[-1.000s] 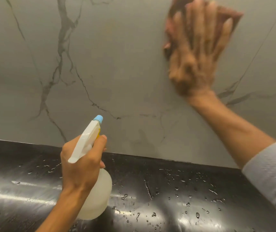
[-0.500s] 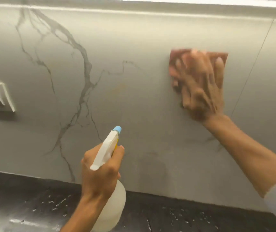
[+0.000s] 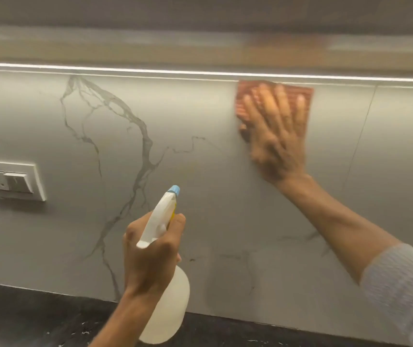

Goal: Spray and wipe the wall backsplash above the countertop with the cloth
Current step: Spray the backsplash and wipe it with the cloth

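Observation:
The grey marble-veined backsplash [image 3: 200,136] fills the view. My right hand [image 3: 278,136] lies flat with fingers spread, pressing a reddish-orange cloth [image 3: 305,96] against the wall just under the light strip at the upper right. My left hand [image 3: 150,254] grips a translucent white spray bottle [image 3: 167,309] by its neck in the lower middle. Its blue-tipped nozzle [image 3: 174,190] points up toward the wall. The bottle hangs in front of the countertop edge.
A white socket and switch plate [image 3: 10,180] is mounted on the wall at the left. A bright light strip [image 3: 125,70] runs under the upper cabinet. The black, wet countertop [image 3: 25,319] runs along the bottom. A vertical panel seam [image 3: 361,131] lies right of the cloth.
The view has tilted upward, bringing the light strip and socket into sight. My right hand has slid the cloth up to the top edge of the backsplash. The bottle stays held in my left hand.

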